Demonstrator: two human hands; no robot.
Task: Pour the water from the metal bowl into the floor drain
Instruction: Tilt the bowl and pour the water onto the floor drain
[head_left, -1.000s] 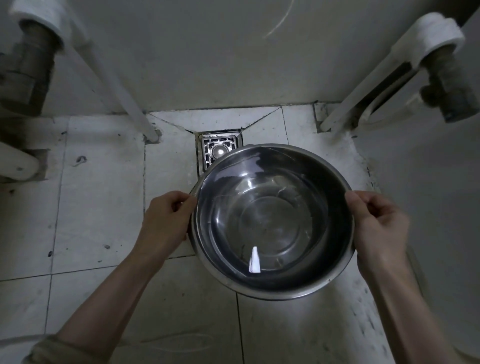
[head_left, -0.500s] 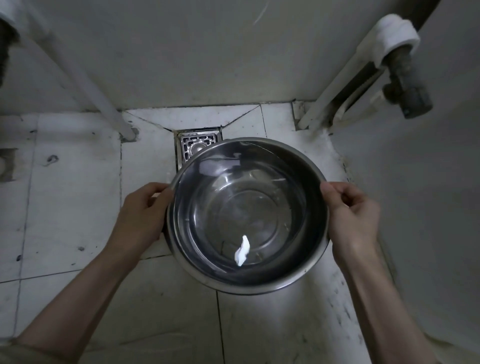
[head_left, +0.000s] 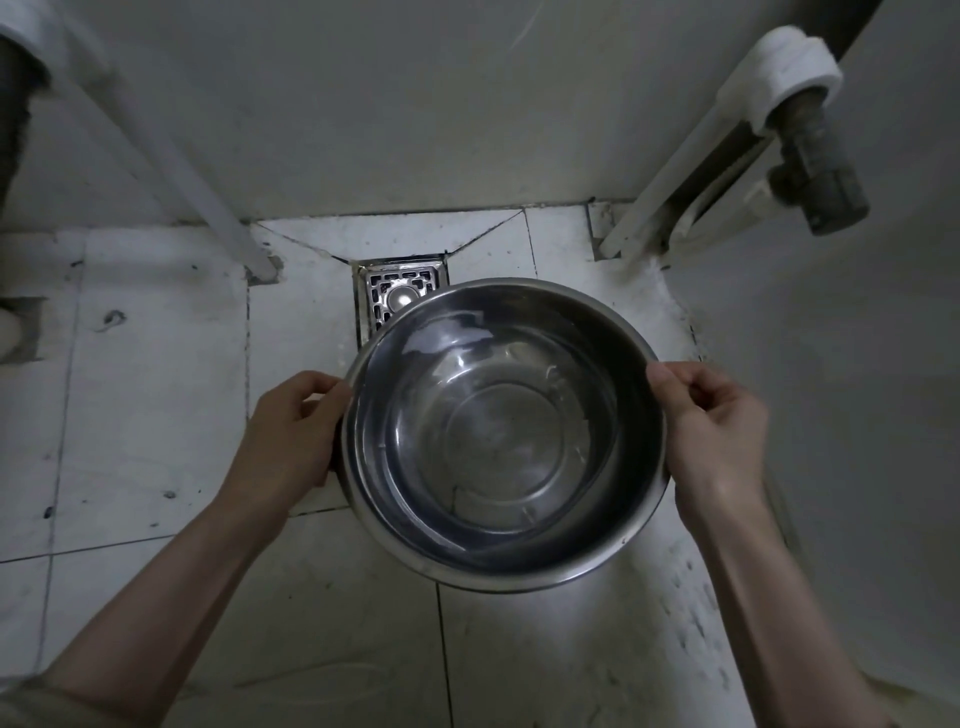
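Note:
A round metal bowl (head_left: 506, 436) with clear water in it hangs level above the tiled floor. My left hand (head_left: 296, 431) grips its left rim and my right hand (head_left: 711, 421) pinches its right rim. The square metal floor drain (head_left: 397, 296) lies in the floor by the back wall, just beyond the bowl. The bowl's far rim covers the drain's near right part.
A white pipe (head_left: 171, 171) slants down to the floor left of the drain. At the right, a white pipe with a dark metal valve (head_left: 810, 166) stands against the wall. Stained white tiles (head_left: 156, 395) spread to the left and in front.
The bowl and both hands sit slightly further right and lower in view than half a second ago. The bright reflection on the water has gone. Grips are unchanged.

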